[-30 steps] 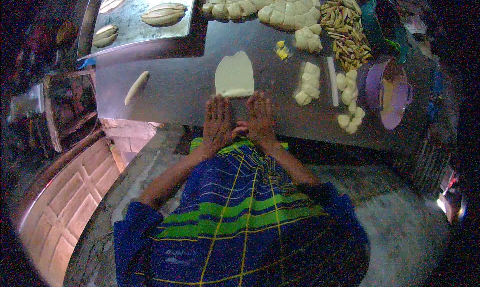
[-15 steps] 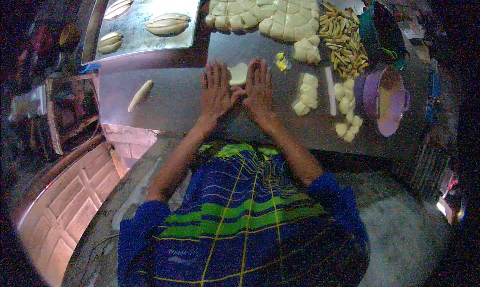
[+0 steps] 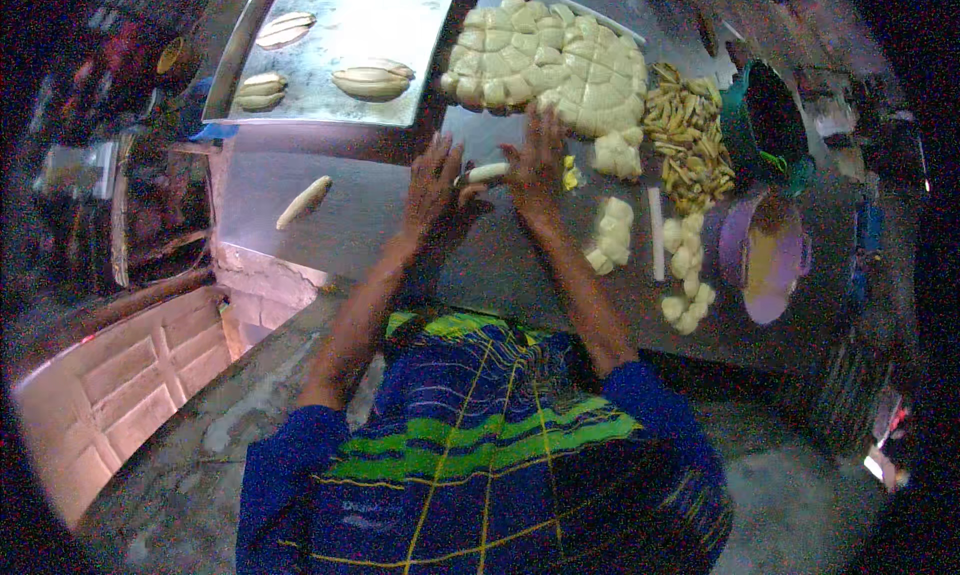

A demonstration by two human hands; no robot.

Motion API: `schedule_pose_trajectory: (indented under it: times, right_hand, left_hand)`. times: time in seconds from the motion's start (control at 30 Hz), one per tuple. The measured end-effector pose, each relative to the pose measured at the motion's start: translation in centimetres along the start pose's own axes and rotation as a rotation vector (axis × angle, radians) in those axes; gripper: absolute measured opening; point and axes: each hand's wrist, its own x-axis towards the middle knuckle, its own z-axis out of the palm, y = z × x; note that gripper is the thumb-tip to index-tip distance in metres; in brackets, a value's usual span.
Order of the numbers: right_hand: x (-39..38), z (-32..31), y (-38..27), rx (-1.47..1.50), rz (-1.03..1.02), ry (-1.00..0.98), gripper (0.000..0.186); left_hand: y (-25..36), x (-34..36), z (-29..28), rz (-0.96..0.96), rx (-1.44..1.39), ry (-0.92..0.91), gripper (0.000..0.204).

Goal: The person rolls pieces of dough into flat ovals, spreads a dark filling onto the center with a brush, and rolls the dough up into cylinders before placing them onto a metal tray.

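Off the near right corner of the rectangular silvery metal tray (image 3: pixel 365 35), left hand (image 3: pixel 428 193) and right hand (image 3: pixel 538 175), both spread, flank a pale cylindrical dough roll (image 3: pixel 488 173), apparently to control both ends; contact is unclear.

Dim, grainy, glare on tray (image 3: pixel 375 30), edges dark, perhaps blurred

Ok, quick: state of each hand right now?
Left hand: open, by the left end of the dough roll; contact unclear.
Right hand: open, at its right end; no grip visible.
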Motion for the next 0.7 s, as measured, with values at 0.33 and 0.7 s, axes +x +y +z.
schedule_pose_trajectory:
  times: [0.33, 0.7]
  right_hand:
    - [-1.4, -3.6, 2.9, 0.432, -0.131, -0.344, 0.031]
    - [-0.9, -4.4, 0.0, 0.437, 0.07, -0.456, 0.021]
  left_hand:
    - [-1.2, -1.9, -1.3, -0.047, -0.277, 0.145, 0.042]
    - [-0.1, -1.1, -1.9, 0.044, -0.182, 0.144, 0.026]
